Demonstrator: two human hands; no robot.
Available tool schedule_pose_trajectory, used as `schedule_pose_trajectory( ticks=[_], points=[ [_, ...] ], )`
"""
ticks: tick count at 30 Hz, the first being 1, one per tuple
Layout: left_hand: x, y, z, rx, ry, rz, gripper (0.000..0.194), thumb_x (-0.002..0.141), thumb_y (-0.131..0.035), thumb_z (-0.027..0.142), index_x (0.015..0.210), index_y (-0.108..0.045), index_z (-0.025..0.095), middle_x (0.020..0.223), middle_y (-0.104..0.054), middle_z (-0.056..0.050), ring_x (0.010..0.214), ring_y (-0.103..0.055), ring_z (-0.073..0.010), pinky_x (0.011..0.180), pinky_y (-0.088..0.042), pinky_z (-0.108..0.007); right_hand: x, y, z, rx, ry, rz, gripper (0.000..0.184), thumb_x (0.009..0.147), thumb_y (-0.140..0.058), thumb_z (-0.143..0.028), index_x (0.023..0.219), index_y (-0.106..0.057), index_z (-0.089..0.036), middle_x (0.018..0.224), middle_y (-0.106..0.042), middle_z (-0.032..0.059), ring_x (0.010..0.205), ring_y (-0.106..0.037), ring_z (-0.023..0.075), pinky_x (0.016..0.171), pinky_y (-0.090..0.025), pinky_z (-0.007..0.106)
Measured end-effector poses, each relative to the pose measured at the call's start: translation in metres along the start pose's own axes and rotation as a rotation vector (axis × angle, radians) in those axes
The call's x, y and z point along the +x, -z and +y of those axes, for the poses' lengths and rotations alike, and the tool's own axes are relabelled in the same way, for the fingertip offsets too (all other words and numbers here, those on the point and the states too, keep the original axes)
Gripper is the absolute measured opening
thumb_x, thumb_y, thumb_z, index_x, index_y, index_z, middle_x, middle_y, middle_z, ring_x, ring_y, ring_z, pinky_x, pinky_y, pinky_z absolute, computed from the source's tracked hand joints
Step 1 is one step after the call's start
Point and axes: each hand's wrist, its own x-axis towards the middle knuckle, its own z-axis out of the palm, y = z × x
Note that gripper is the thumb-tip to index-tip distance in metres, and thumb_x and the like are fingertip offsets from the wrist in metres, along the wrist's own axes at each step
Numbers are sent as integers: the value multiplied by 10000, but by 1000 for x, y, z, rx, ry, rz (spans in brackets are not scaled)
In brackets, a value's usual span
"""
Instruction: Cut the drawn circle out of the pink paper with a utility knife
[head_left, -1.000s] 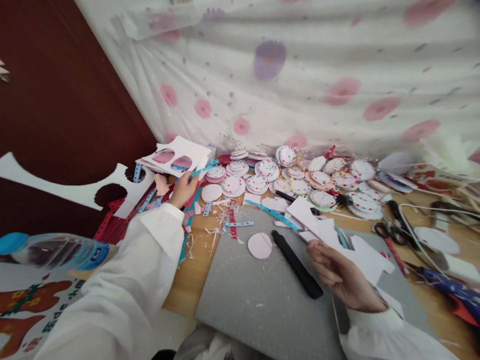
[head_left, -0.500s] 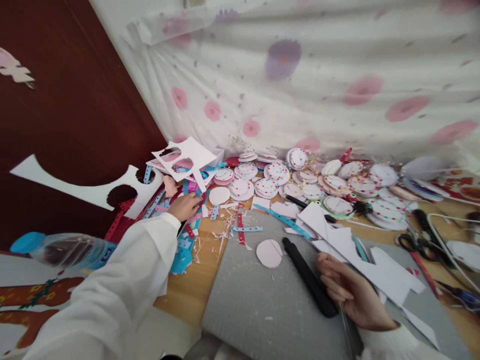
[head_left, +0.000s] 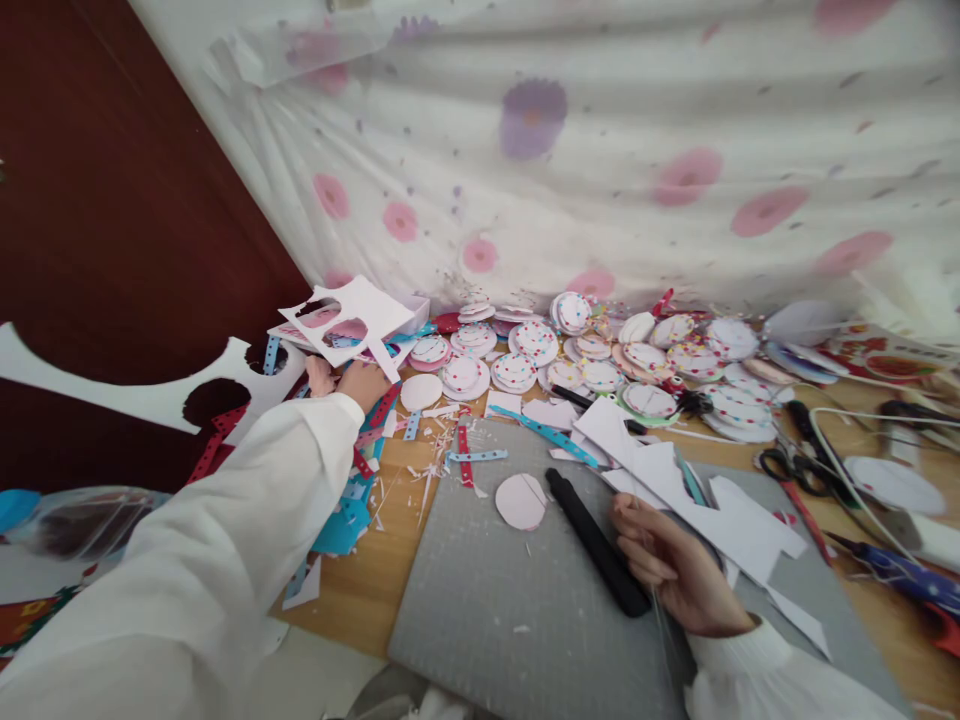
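My left hand [head_left: 364, 383] reaches into a pile of coloured paper strips and scraps at the left. Its fingertips are hidden beside a white cut-out sheet [head_left: 352, 315] with round holes, so their grip does not show. Over the grey cutting mat [head_left: 450, 600], my right hand [head_left: 679, 570] is closed in a pinch. A thin clear thread [head_left: 658, 625] hangs from its fingers. Just left of that hand lies a black stick-like tool [head_left: 596, 540]. A white paper disc [head_left: 521, 502] rests flat on the mat, near a crossed red strip [head_left: 465, 450] and light blue strip [head_left: 487, 456].
Stacked white discs with coloured dots [head_left: 532, 342] line the back of the table. White paper offcuts [head_left: 690, 500] lie beyond my right hand. Black-handled scissors [head_left: 795, 465] and a blue glue gun [head_left: 900, 575] are at the right. A plastic bottle [head_left: 90, 520] lies far left.
My left hand has moved deeper into the scraps, toward the white cut-out sheet, and its fingers are now more hidden. The view has shifted slightly right. My right hand keeps its pinch.
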Motion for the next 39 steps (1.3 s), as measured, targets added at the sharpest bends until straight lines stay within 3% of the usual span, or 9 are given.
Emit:
schedule_pose_trajectory(
  ticks=[10, 14, 18, 22, 24, 29, 34, 39],
  points=[
    [-18, 15, -45, 107, 81, -8, 319, 821, -430, 50, 1009, -660, 165, 1053, -657, -154, 970, -647, -296, 775, -458, -370, -1, 1, 2, 8, 20, -10, 267, 744, -763, -313, 799, -534, -188, 605, -299, -108, 392, -91, -14, 352, -60, 179],
    [-23, 18, -57, 104, 60, -31, 227, 831, -470, 136, 926, -673, 172, 1007, -648, -137, 996, -629, -291, 798, -458, -353, -2, 1, 2, 2, 19, -2, 267, 745, -759, -316, 799, -532, -188, 613, -299, -107, 393, -94, -16, 353, -65, 175],
    [-21, 3, -48, 59, -47, -108, 218, 808, -544, 213, 974, -684, 195, 1021, -662, -104, 995, -627, -284, 805, -457, -345, -2, 1, 2, -1, 16, -1, 280, 740, -764, -328, 791, -525, -190, 606, -283, -109, 394, -86, -15, 349, -71, 168],
    [-15, -12, -40, 57, -40, -137, 427, 730, -591, 139, 1149, -645, 196, 1065, -668, -132, 933, -647, -315, 769, -456, -377, -1, 2, 2, 0, 23, -3, 276, 736, -765, -316, 798, -526, -193, 608, -291, -110, 392, -87, -14, 343, -78, 163],
    [-12, -13, -41, 65, -23, -131, 446, 708, -599, 111, 1144, -647, 191, 1066, -673, -139, 940, -645, -324, 791, -449, -390, -1, 2, 2, 2, 26, -4, 271, 738, -762, -311, 797, -525, -194, 610, -295, -110, 391, -85, -13, 340, -82, 163],
    [-10, 0, -52, 76, 59, -62, 286, 790, -485, 91, 1012, -658, 147, 1073, -680, -171, 1059, -608, -326, 901, -403, -434, -1, 2, 2, -4, 21, -5, 250, 763, -740, -315, 795, -522, -195, 614, -292, -106, 394, -91, -10, 342, -90, 163],
    [-13, -2, -48, -18, 132, -37, 217, 809, -526, 286, 915, -658, 151, 1008, -704, -181, 1013, -638, -371, 883, -419, -470, -3, 0, 3, -18, 31, 3, 252, 764, -740, -329, 798, -530, -196, 614, -285, -104, 394, -103, -10, 350, -84, 170],
    [2, -16, -30, -249, 181, 6, 307, 800, -524, 414, 983, -633, 193, 853, -726, -90, 783, -687, -276, 709, -495, -344, -4, -1, 2, -27, 35, 6, 245, 770, -735, -333, 797, -534, -195, 612, -287, -104, 394, -101, -9, 357, -76, 180]
  ],
)
